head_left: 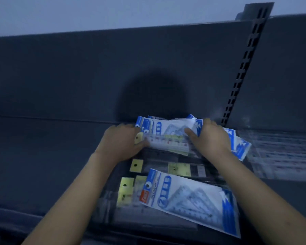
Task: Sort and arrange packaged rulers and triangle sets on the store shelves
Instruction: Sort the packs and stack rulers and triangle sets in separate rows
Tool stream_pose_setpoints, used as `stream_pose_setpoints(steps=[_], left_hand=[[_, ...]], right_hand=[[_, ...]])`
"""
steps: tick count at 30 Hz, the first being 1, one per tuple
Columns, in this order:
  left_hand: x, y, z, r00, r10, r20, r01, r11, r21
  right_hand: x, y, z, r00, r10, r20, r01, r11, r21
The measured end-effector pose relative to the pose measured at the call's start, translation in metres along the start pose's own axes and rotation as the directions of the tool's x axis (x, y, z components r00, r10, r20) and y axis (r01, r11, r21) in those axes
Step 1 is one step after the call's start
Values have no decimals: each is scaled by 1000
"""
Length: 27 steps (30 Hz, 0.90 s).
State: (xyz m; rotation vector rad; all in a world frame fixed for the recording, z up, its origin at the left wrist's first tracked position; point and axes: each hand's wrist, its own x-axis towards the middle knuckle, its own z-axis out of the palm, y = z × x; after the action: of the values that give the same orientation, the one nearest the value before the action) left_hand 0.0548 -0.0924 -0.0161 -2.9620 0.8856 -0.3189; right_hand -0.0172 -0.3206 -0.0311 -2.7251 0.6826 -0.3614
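Left hand point(125, 140) and right hand point(212, 138) grip opposite ends of triangle-set stack point(166, 131) at back panel point(113, 68); shelf point(42, 156) bare leftward.

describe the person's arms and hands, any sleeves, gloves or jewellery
Both forearms are bare right to the frame edge, with no sleeves in view. The left hand and right hand are ungloved, and no watch, bracelet or ring shows on them. Some fingertips are hidden behind the triangle set packets, and the dim bluish light blurs fine detail such as the nails.
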Motion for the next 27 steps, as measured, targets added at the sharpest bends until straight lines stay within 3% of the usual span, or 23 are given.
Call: stream_pose_setpoints(steps=[5, 10, 13, 17, 20, 22, 24, 27], left_hand=[[28, -36, 6, 994, 112, 3, -112, 994, -19], [51, -42, 9, 983, 179, -27, -181, 978, -106], [60, -33, 12, 976, 216, -30, -218, 961, -170], [68, -15, 17, 960, 277, 29, -258, 924, -283], [75, -4, 18, 942, 328, 69, -279, 882, -379], [80, 3, 20, 928, 364, 80, -311, 874, -375], [85, 10, 21, 921, 378, 97, -315, 867, -386], [93, 17, 22, 918, 376, 125, -289, 852, -437]], right_hand=[[15, -9, 8, 976, 217, 28, -218, 974, 61], [11, -3, 8, 939, 331, 96, -343, 925, 164], [6, 4, 5, 940, 331, 83, -341, 917, 205], [-1, 24, 3, 966, 248, -78, -214, 928, 306], [-7, 40, -3, 941, 265, -212, -166, 904, 394], [-9, 51, -8, 929, 312, -200, -141, 798, 586], [-13, 59, -14, 927, 362, -102, -137, 576, 806], [-20, 66, -20, 953, 301, 24, -150, 403, 903]])
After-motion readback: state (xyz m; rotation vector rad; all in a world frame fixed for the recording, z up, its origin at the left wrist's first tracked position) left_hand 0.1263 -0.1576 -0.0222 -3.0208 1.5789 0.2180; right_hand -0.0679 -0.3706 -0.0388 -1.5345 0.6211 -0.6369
